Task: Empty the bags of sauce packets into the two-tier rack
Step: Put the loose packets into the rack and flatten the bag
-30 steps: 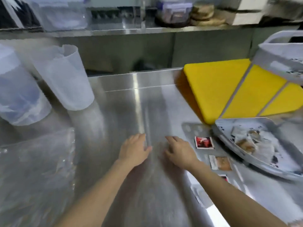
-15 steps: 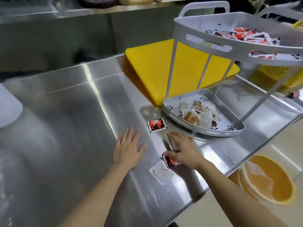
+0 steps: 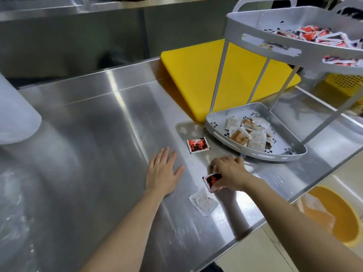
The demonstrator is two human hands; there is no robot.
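Note:
The grey two-tier rack [image 3: 255,154] stands at the right of the steel counter. Its lower tier holds several brown and white sauce packets [image 3: 248,132]; its upper tier [image 3: 275,48] holds several red packets [image 3: 314,36]. My right hand [image 3: 229,171] is closed on a red and black sauce packet [image 3: 212,180], lifting its edge off the counter just in front of the lower tier. My left hand [image 3: 162,172] lies flat on the counter, fingers spread, holding nothing. Another red packet [image 3: 198,145] lies beyond my hands. A white packet [image 3: 203,202] lies near the front edge.
A yellow cutting board [image 3: 196,75] lies behind the rack. A translucent plastic container [image 3: 15,118] stands at the left edge. Clear plastic [image 3: 13,203] lies at the near left. Below the counter's right edge is an orange bin [image 3: 337,216]. A yellow basket [image 3: 343,83] sits far right.
The view has swung right and the whole rack has come into sight. My right hand has closed on the red and black packet and tipped it up. My left hand stays flat.

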